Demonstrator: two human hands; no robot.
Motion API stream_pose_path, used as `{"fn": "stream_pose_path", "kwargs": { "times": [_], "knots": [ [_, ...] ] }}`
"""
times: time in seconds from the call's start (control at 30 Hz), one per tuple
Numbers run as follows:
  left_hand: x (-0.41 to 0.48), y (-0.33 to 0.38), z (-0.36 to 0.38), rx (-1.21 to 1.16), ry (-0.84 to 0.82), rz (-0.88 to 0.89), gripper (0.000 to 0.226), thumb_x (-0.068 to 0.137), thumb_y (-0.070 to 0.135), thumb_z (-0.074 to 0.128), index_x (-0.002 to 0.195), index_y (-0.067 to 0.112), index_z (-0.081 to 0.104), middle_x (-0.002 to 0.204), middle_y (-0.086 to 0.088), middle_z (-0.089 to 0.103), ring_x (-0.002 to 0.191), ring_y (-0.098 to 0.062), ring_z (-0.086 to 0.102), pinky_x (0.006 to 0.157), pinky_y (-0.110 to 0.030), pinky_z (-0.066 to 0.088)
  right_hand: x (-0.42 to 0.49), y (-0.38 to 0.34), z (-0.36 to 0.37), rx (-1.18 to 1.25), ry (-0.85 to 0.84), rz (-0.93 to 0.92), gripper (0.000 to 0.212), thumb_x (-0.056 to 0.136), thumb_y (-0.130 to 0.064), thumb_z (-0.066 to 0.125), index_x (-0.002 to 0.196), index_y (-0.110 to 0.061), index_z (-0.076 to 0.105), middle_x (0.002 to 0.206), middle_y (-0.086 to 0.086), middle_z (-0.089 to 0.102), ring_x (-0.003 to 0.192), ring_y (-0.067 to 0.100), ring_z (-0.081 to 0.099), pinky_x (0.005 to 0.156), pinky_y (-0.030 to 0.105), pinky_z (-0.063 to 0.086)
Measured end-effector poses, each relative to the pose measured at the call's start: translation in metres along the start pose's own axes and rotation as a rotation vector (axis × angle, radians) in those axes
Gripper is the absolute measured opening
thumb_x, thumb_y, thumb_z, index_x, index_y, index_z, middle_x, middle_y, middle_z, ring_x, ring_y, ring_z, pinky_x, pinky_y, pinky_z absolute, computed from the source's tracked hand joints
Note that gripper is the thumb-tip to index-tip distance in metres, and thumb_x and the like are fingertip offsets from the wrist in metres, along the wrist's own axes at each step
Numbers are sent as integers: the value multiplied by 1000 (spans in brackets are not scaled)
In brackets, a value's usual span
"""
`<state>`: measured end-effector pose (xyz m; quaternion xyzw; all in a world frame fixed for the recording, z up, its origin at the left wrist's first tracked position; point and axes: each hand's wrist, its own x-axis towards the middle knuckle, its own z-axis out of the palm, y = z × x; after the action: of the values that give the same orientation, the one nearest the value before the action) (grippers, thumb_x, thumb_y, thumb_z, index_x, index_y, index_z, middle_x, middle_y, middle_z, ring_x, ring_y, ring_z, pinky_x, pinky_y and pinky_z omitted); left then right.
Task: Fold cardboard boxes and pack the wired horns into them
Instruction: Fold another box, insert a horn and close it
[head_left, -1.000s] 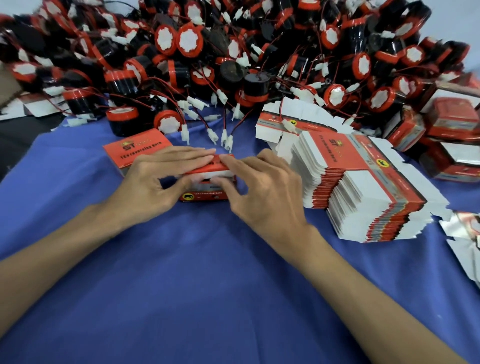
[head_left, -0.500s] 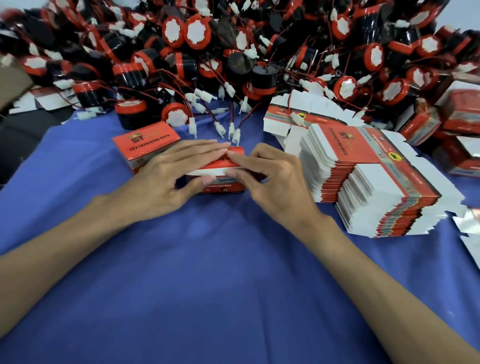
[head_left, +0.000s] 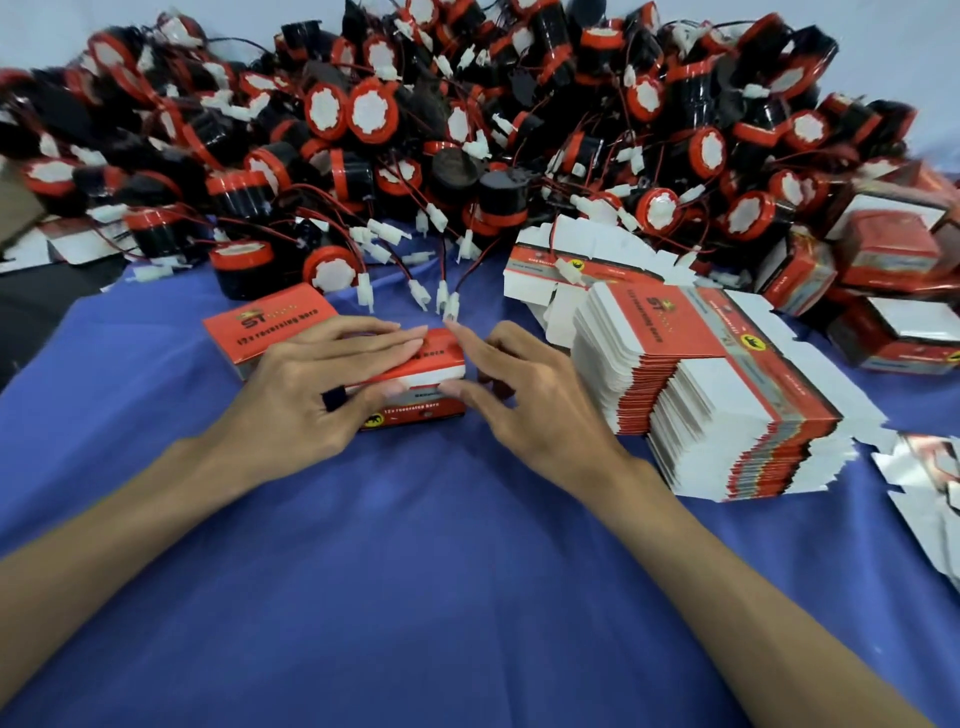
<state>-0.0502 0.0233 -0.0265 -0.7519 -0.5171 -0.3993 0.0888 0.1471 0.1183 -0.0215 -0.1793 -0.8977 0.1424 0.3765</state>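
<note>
Glossy printed cardboard box (head_left: 415, 387), matt blue cloth (head_left: 415, 571), shiny plastic horns (head_left: 371, 111)

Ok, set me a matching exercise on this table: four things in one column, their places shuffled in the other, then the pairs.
Things
1. horn pile
2. flat carton stack
3. small box
4. printed box

Places
A. just behind the left hand
B. between the two hands, under the left one
C. along the far side of the blue cloth
D. right of the right hand

Pairs: 1-C, 2-D, 3-B, 4-A
</note>
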Motion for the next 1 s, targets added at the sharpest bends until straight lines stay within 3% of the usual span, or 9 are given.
{"fn": "stream_pose_path", "kwargs": {
  "times": [0.2, 0.27, 0.37, 0.47, 0.53, 0.67, 0.77, 1.0],
  "knots": [
    [-2, 0, -5, 185, -128, 4, 46, 95, 37, 49, 134, 12, 53, 133, 4, 55, 108, -28, 55, 93, -40, 47, 1, 0, -2, -67, -22, -84, 39, 92, -23, 61, 125, -3, 62, 86, 10, 57, 76, 22, 57, 62, 42, 53],
    [-1, 1, -5, 194, -165, 19, 49, 97, 41, 46, 135, 11, 50, 136, 2, 53, 115, -28, 54, 100, -40, 44, 2, 1, -3, -100, -21, -123, 38, 92, -22, 62, 123, -1, 63, 84, 10, 58, 77, 24, 59, 60, 43, 54],
    [0, 3, -5, 149, -181, 63, 49, 100, 43, 41, 136, 11, 46, 140, 1, 48, 130, -18, 46, 114, -28, 32, 1, 0, -5, -162, -32, -173, 39, 94, -25, 58, 122, 1, 63, 82, 9, 58, 73, 25, 59, 56, 42, 53],
    [0, 2, -4, 73, -177, 46, 45, 101, 38, 42, 136, 9, 46, 142, 1, 48, 135, -14, 43, 114, -30, 33, 1, 1, -5, -189, -14, -203, 38, 94, -26, 57, 119, 1, 65, 81, 8, 59, 71, 24, 59, 54, 42, 53],
    [-1, 1, -2, -5, -169, 10, 44, 100, 35, 45, 136, 9, 47, 141, 2, 49, 135, -14, 45, 112, -33, 36, 2, 2, -4, -114, 16, -166, 32, 92, -22, 61, 114, 0, 68, 80, 9, 60, 71, 24, 60, 56, 42, 53],
    [0, -3, -1, -85, -157, -22, 46, 101, 39, 43, 134, 7, 49, 139, 5, 50, 135, -10, 45, 112, -27, 35, 2, 7, 0, 126, 104, -122, 19, 88, -3, 65, 104, 2, 72, 78, 11, 62, 65, 19, 57, 59, 32, 50],
    [1, -3, -2, -112, -164, -40, 47, 100, 40, 44, 134, 7, 48, 138, 6, 50, 134, -6, 44, 112, -25, 35, 4, 9, 3, 151, 139, -131, 17, 85, 2, 67, 101, 2, 73, 76, 11, 63, 63, 17, 57, 58, 27, 49],
    [-2, -2, -4, -75, -220, -64, 49, 101, 48, 38, 138, 17, 44, 143, 13, 43, 136, -3, 39, 113, -23, 30, -1, 11, 6, 54, 141, -207, 21, 87, 0, 67, 107, 3, 71, 74, 12, 64, 62, 25, 59, 57, 38, 53]
  ]
}}
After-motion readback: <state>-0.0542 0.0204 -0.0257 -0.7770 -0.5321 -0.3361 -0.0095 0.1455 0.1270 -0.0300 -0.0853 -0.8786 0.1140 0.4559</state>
